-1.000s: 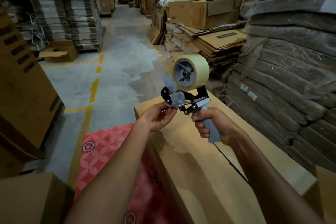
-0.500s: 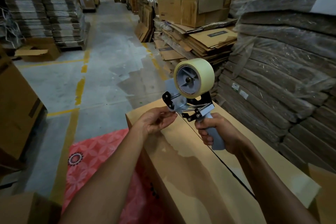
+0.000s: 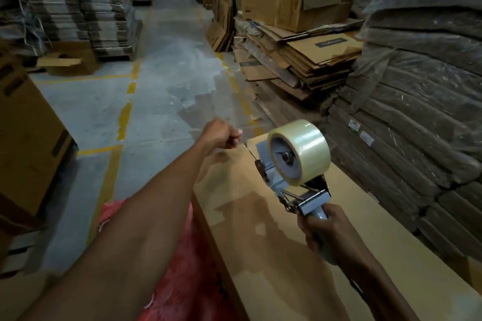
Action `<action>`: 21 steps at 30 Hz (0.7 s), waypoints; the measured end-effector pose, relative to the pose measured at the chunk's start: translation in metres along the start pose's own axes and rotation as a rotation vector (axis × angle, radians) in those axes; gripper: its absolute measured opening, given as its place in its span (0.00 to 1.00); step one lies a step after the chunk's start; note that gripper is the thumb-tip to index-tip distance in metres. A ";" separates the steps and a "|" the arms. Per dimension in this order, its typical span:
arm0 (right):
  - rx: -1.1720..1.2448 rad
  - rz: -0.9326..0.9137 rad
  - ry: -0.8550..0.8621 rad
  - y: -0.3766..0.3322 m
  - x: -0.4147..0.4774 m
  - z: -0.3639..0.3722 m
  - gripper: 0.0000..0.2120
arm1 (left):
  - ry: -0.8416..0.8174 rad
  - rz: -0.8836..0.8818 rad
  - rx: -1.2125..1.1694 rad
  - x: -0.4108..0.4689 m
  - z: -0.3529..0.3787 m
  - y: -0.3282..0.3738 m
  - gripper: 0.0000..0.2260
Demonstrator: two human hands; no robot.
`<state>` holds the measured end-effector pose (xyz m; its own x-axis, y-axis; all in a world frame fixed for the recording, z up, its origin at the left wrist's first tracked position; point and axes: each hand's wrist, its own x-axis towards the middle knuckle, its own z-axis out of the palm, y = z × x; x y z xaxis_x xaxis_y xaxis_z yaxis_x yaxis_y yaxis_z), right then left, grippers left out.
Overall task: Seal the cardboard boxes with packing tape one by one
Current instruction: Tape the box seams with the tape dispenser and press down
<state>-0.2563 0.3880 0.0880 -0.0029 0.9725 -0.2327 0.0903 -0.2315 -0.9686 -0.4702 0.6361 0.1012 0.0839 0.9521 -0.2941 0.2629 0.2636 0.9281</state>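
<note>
Dim warehouse aisle, grey concrete floor (image 3: 161, 65) with worn yellow lines (image 3: 125, 117), tall stacks of flattened cardboard (image 3: 86, 0) on the left, plastic-wrapped bundles (image 3: 417, 101) on the right, loose flattened cartons (image 3: 307, 60) beneath two assembled boxes (image 3: 294, 5), red patterned mat (image 3: 187, 255) nearby

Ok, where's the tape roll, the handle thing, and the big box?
tape roll (image 3: 309, 147), head view, on its shiny outer band.
tape dispenser (image 3: 311, 204), head view, on the metal plate above the handle.
cardboard box (image 3: 260, 255), head view, on its bare top face.
</note>
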 end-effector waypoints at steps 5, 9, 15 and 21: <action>0.084 0.009 0.029 0.007 0.031 0.000 0.09 | 0.190 0.086 0.078 0.028 0.025 -0.028 0.11; 0.056 0.003 0.017 0.010 0.048 0.000 0.09 | 0.239 0.121 0.174 0.045 0.030 -0.044 0.12; 0.032 0.042 0.041 0.019 0.056 -0.001 0.16 | 0.202 0.163 0.241 0.055 0.034 -0.047 0.13; 0.058 0.092 0.036 0.022 0.060 -0.002 0.14 | 0.190 0.090 0.351 0.064 0.035 -0.052 0.18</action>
<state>-0.2528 0.4418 0.0533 0.0386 0.9469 -0.3191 0.0306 -0.3203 -0.9468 -0.4443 0.6781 0.0263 -0.0491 0.9894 -0.1369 0.5777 0.1400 0.8042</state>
